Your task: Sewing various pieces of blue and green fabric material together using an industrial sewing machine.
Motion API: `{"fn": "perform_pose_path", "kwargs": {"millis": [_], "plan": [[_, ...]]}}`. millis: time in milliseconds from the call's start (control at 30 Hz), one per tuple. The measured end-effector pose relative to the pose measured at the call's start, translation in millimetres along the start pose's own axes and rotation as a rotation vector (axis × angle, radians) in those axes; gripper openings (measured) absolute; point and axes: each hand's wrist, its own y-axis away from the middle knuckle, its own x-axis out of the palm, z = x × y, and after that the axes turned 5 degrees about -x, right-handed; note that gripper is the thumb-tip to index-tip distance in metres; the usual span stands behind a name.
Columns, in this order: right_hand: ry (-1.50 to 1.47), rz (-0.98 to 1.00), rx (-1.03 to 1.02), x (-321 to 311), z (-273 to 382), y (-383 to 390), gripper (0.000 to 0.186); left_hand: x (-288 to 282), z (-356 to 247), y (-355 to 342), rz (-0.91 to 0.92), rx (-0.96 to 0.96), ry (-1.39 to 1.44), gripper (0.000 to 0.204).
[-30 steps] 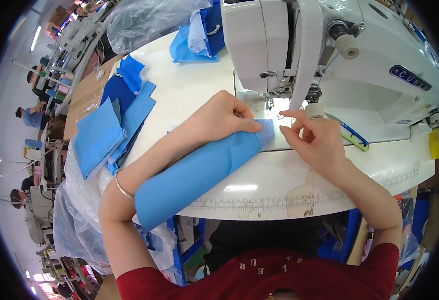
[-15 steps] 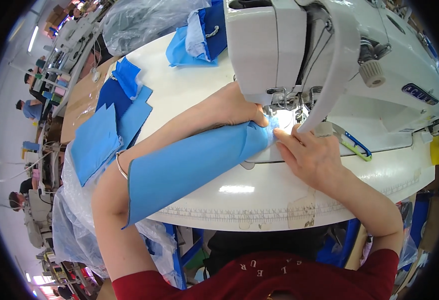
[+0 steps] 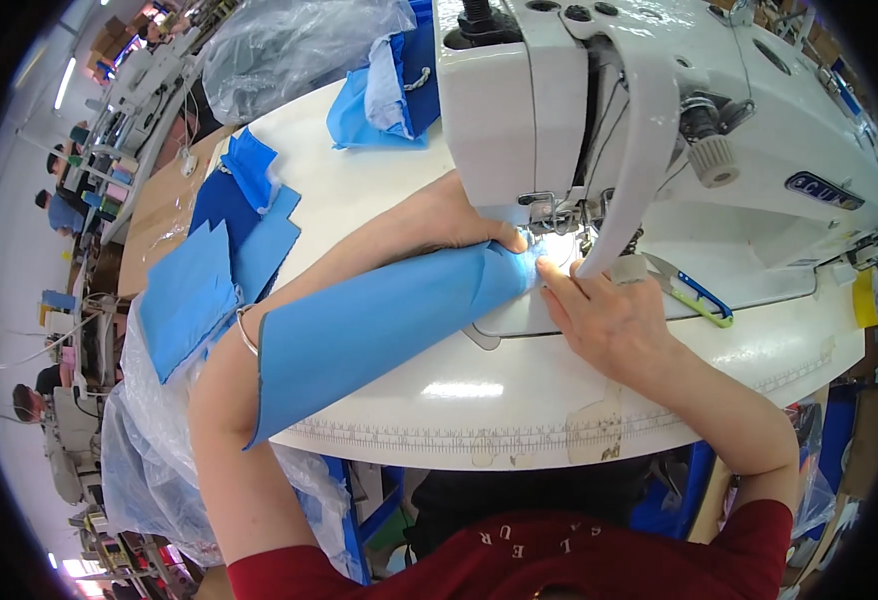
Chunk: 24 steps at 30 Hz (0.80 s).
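Observation:
A long blue fabric piece [image 3: 389,325] runs slantwise from beside my left forearm to the needle area of a white sewing machine [image 3: 494,110]. My left hand [image 3: 464,218] bears down on its narrow end, thumb on the cloth; the other fingers are partly hidden by the machine head. From the right, my right hand [image 3: 609,315] meets the same end, its index fingertip on the cloth beside the presser foot [image 3: 584,235]. Its other fingers are curled. Bright lamp light washes out the cloth under the needle.
Cut blue pieces [image 3: 189,285] lie on the left of the white table [image 3: 379,425], more blue cloth [image 3: 369,110] behind. Thread snips [image 3: 699,295] with blue and green handles rest right of my right hand. Clear plastic bags [image 3: 149,480] hang at the left edge.
The whole view has shifted slightly, the machine now sitting a little further left in the picture. Both hands stay at the cloth's narrow end, almost unchanged in pose.

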Motion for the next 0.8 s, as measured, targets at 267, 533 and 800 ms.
{"fn": "perform_pose_path", "kwargs": {"millis": [267, 533, 800], "plan": [[0.124, 0.1, -0.02, 2.6, 0.6, 3.3, 0.033, -1.1, -7.7, 5.9, -0.02, -0.061, -0.028, 0.05], [0.086, 0.061, -0.043, 2.3, 2.4, -2.3, 0.035, -9.2, 0.3, 6.4, 0.007, -0.045, -0.061, 0.046], [0.073, 0.106, 0.025, 0.6, 4.2, 2.9, 0.036, -14.4, -14.6, 8.6, 0.026, -0.04, -0.03, 0.045]]}}
